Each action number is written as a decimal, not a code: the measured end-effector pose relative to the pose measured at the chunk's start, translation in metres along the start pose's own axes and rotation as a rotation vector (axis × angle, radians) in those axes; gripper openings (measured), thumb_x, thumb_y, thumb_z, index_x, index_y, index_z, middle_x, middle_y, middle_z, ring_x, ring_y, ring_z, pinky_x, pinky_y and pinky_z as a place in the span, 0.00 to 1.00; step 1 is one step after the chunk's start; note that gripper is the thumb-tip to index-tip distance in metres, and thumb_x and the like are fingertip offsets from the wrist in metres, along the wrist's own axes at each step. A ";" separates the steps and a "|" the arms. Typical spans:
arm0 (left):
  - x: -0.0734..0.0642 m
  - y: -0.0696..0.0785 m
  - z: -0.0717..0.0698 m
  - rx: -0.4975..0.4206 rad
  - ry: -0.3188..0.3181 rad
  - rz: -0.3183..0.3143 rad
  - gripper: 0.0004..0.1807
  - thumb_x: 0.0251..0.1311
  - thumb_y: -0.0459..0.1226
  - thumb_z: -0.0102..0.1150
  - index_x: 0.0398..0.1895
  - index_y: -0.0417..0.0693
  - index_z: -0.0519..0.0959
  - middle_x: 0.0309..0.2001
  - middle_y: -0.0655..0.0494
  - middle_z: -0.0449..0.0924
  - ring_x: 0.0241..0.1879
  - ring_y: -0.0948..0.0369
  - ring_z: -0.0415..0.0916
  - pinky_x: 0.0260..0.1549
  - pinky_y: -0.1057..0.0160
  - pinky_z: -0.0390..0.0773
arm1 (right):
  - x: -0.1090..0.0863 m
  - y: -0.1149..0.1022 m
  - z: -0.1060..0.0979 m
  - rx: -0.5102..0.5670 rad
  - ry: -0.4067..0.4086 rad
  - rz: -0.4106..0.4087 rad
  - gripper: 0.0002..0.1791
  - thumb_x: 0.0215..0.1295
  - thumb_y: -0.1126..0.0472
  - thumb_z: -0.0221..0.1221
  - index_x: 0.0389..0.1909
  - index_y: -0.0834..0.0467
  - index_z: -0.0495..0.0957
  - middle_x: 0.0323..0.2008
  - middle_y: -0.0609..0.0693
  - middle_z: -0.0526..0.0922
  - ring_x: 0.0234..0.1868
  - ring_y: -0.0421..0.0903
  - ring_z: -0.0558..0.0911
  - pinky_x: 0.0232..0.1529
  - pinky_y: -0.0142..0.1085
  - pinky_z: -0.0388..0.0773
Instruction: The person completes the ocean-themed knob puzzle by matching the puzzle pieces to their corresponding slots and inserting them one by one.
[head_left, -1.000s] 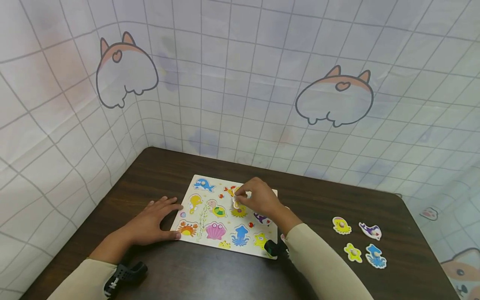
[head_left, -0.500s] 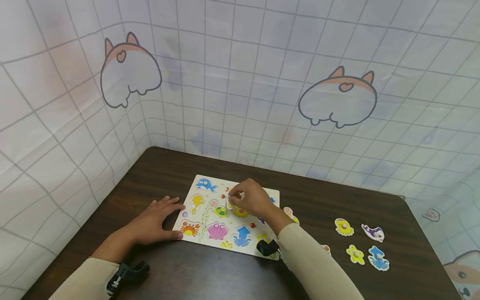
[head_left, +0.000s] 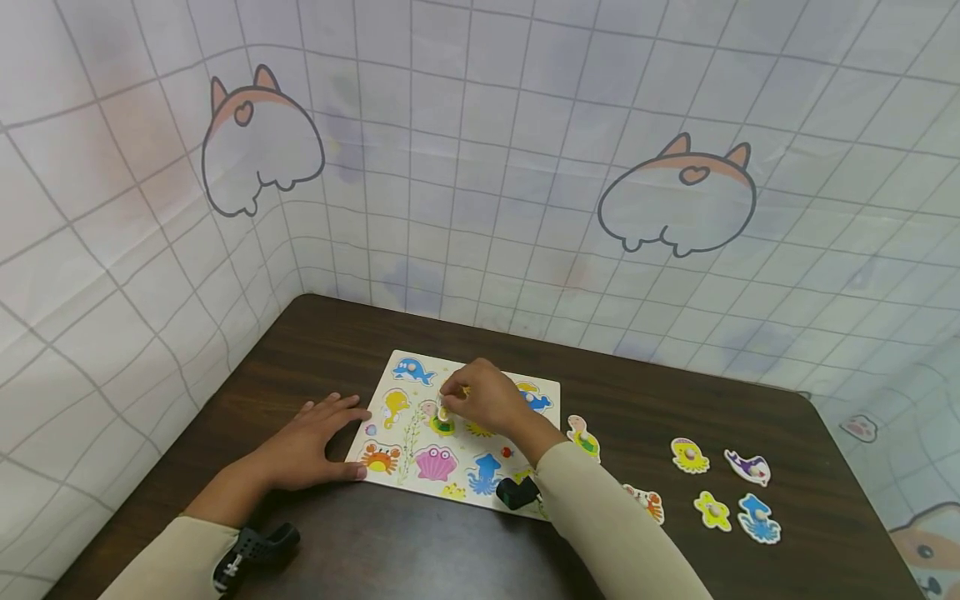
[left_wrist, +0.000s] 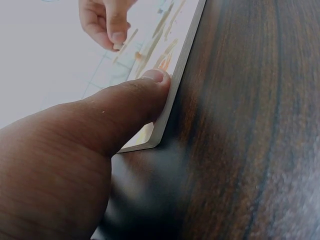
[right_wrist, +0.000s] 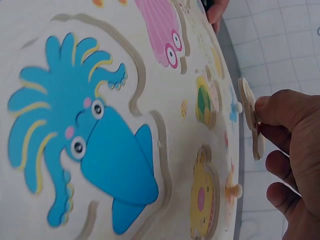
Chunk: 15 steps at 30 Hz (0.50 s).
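Note:
My right hand [head_left: 489, 402] pinches a thin wooden puzzle piece [right_wrist: 249, 112] between thumb and fingers, raised over the puzzle board [head_left: 468, 493]. The piece is tilted nearly edge-on in the right wrist view, and its picture is hidden there. Below it lies the turtle recess [head_left: 440, 423]; the seahorse recess [head_left: 395, 407] is further left. My left hand [head_left: 311, 446] lies spread at the board's left side, thumb [left_wrist: 145, 90] resting on its edge near the corner. The board carries a blue dolphin piece [head_left: 412, 370] with a knob, and the squid recess [right_wrist: 110, 155] looms close in the right wrist view.
Right of the board lie a turtle piece [head_left: 583, 437] and a crab piece [head_left: 649, 503]. Further right are an octopus piece [head_left: 689, 456], a purple whale piece [head_left: 747, 468], a starfish piece [head_left: 712, 511] and a squid piece [head_left: 759, 519]. A printed curtain [head_left: 480, 208] hangs behind the table.
My right hand has moved left across the board with the piece, from near the octopus recess to above the turtle recess. The turtle and crab pieces have come into view. My left hand stays put.

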<state>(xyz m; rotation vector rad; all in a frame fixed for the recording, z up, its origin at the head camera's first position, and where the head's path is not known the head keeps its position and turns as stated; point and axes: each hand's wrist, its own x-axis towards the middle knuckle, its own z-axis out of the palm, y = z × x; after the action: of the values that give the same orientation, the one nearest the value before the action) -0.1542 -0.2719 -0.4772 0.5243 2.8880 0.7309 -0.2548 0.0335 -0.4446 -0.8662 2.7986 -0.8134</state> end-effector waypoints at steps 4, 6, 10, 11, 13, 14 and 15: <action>-0.001 0.001 -0.001 -0.005 0.001 -0.001 0.49 0.51 0.69 0.68 0.73 0.56 0.70 0.77 0.43 0.60 0.77 0.37 0.47 0.72 0.31 0.42 | 0.004 -0.005 0.002 -0.013 0.003 -0.024 0.03 0.67 0.53 0.69 0.39 0.44 0.90 0.32 0.32 0.80 0.46 0.40 0.74 0.43 0.36 0.77; -0.001 0.001 -0.001 -0.007 0.001 -0.001 0.49 0.51 0.69 0.68 0.73 0.56 0.70 0.77 0.43 0.60 0.77 0.37 0.47 0.72 0.31 0.42 | 0.005 -0.008 0.004 -0.016 0.007 -0.035 0.03 0.67 0.53 0.69 0.38 0.44 0.89 0.31 0.32 0.80 0.46 0.40 0.74 0.42 0.36 0.77; -0.001 0.000 0.000 -0.005 0.002 0.001 0.49 0.51 0.69 0.68 0.73 0.56 0.70 0.77 0.43 0.60 0.77 0.37 0.47 0.72 0.31 0.42 | 0.009 -0.013 0.007 -0.028 0.006 -0.039 0.02 0.66 0.52 0.69 0.36 0.44 0.89 0.30 0.32 0.80 0.45 0.39 0.73 0.41 0.35 0.76; -0.001 0.000 0.000 -0.004 0.002 0.002 0.49 0.51 0.69 0.68 0.73 0.56 0.70 0.77 0.43 0.60 0.77 0.37 0.47 0.72 0.31 0.43 | 0.009 -0.014 0.008 -0.026 0.003 -0.036 0.02 0.66 0.52 0.69 0.36 0.44 0.89 0.30 0.32 0.80 0.44 0.39 0.73 0.40 0.34 0.76; -0.001 -0.001 0.000 -0.004 0.003 0.005 0.49 0.51 0.70 0.67 0.73 0.56 0.70 0.77 0.43 0.60 0.77 0.37 0.47 0.72 0.31 0.43 | 0.011 -0.017 0.009 -0.017 -0.001 -0.026 0.02 0.66 0.51 0.70 0.35 0.44 0.89 0.30 0.33 0.79 0.43 0.39 0.73 0.39 0.34 0.76; -0.001 -0.001 0.000 -0.005 0.004 0.006 0.49 0.51 0.70 0.67 0.73 0.56 0.70 0.77 0.43 0.60 0.77 0.37 0.47 0.72 0.31 0.43 | 0.011 -0.018 0.010 -0.011 -0.004 -0.022 0.03 0.66 0.51 0.70 0.35 0.44 0.89 0.30 0.34 0.79 0.42 0.39 0.73 0.38 0.34 0.76; 0.000 -0.001 0.000 -0.007 0.004 0.007 0.49 0.51 0.70 0.67 0.73 0.56 0.70 0.77 0.43 0.60 0.77 0.37 0.47 0.72 0.31 0.43 | 0.012 -0.018 0.011 -0.005 -0.005 -0.018 0.03 0.66 0.51 0.70 0.36 0.44 0.89 0.30 0.34 0.79 0.42 0.39 0.73 0.38 0.34 0.76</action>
<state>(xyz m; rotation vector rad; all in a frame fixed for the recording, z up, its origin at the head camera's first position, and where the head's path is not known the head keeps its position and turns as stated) -0.1541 -0.2729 -0.4777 0.5324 2.8882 0.7437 -0.2532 0.0090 -0.4435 -0.8943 2.7938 -0.8058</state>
